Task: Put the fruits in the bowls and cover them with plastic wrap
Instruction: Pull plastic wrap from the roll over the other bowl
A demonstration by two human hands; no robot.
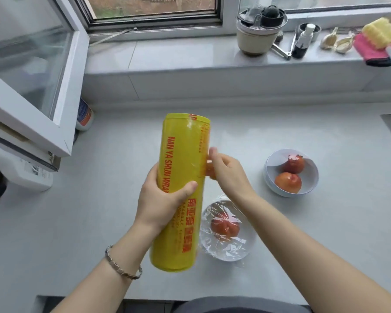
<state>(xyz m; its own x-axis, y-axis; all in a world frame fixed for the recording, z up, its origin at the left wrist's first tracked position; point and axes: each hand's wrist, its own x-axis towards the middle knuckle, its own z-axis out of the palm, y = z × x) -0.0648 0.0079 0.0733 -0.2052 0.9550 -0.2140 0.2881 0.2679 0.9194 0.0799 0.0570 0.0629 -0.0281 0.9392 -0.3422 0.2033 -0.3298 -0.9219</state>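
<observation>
A grey counter (88, 222) fills most of the view. An open window sash (32, 75) juts in over its left end, and a pale sill (167, 55) runs along the back. The sill holds a stack of pots (257, 30), a pink cloth (368, 50), a yellow sponge (380, 32), a small bottle (303, 41) and garlic (336, 42).

Above the middle of the counter, a yellow roll (181, 154) of plastic wrap with red lettering is held nearly upright, its top tipped slightly away. The left hand (160, 199) grips its lower half, fingers behind and thumb across the front. The right hand (226, 170) is at the roll's right side, fingers curled. Its fingertips show tinted through a loose flap of wrap, which it seems to pinch.

Just right of the roll's lower end, a white bowl (246, 245) sits on the counter, covered in crinkled wrap over one red fruit (224, 227). Further right and back, well apart from it, a second bowl (278, 161) stands uncovered. It holds two red fruits (288, 182), one behind the other.

A braided bracelet (122, 265) circles the left wrist.
</observation>
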